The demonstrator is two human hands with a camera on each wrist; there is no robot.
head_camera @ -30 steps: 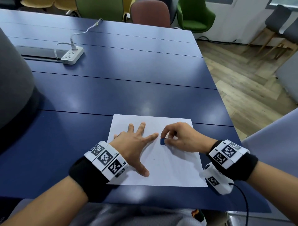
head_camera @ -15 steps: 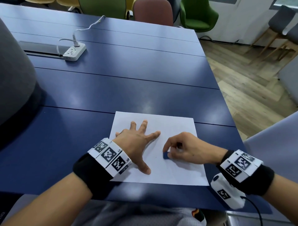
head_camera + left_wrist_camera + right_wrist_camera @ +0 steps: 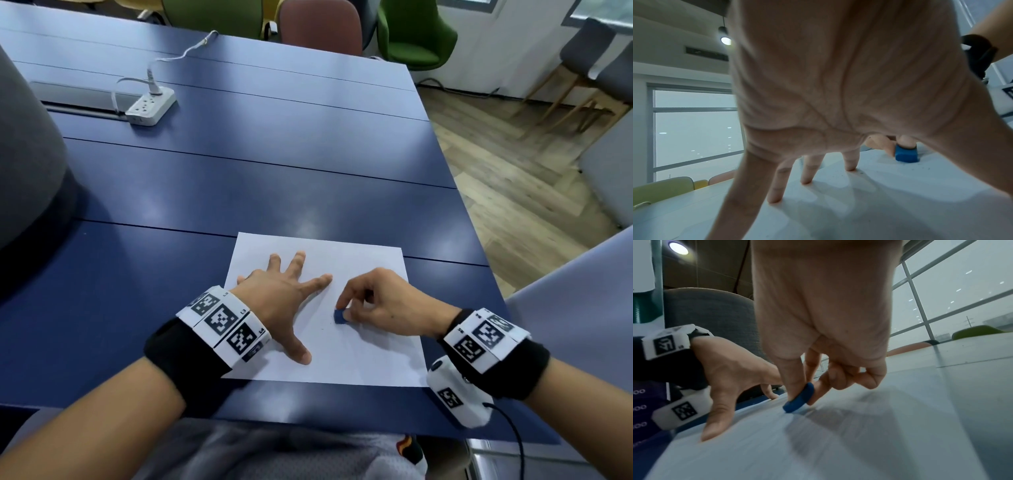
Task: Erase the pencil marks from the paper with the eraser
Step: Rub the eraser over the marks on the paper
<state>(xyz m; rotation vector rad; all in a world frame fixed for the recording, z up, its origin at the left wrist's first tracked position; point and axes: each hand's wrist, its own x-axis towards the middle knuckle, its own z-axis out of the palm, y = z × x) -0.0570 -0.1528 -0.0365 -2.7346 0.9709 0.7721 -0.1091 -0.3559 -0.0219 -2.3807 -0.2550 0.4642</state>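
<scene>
My head camera looks steeply down on the dark blue tabletop (image 3: 274, 192); both wrist cameras sit low, close behind the fingers, sharing the white paper sheet (image 3: 359, 356).

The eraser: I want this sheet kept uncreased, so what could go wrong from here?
1. The right hand pinches the small blue eraser tilted on one edge; that grip could slip.
2. The left hand pins the paper only on its left part, so the right side may buckle under rubbing.
3. Crumbs lie on the sheet; dragging them could smudge it.
</scene>
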